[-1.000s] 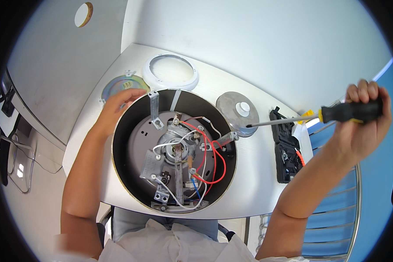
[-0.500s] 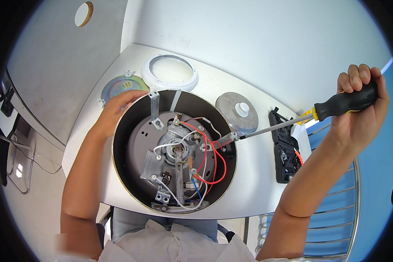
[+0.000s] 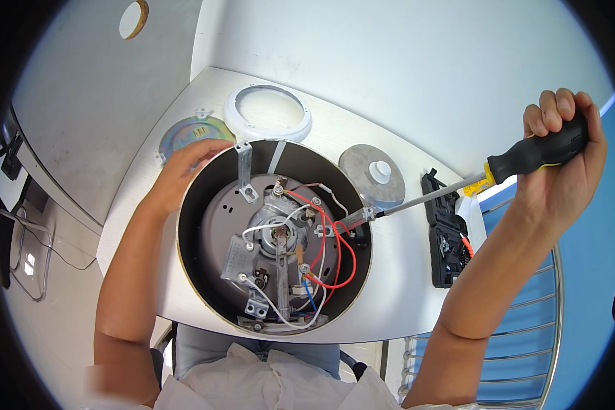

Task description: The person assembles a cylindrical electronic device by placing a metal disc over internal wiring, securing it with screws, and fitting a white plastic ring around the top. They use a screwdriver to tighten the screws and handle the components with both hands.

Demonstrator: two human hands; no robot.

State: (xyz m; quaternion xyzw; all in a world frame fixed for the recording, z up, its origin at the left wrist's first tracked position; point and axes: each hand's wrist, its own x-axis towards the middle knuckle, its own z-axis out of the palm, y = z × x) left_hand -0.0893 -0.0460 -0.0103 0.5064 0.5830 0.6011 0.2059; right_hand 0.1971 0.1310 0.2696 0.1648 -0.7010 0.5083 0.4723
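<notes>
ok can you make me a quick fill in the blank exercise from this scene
1. The right hand grips a ____ with a black and yellow handle.
2. The tool's tip is at a metal bracket on the ____ side of the round housing.
3. The other hand, beside the housing, is the person's ____ one.
4. The round grey lid on the table has a ____ knob.

Missing words: screwdriver; right; left; white.

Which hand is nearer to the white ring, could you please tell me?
Left. The left hand is beside the drum, just left and on the near side of the white ring; the right hand, gripping the screwdriver, is much farther off to its right.
</notes>
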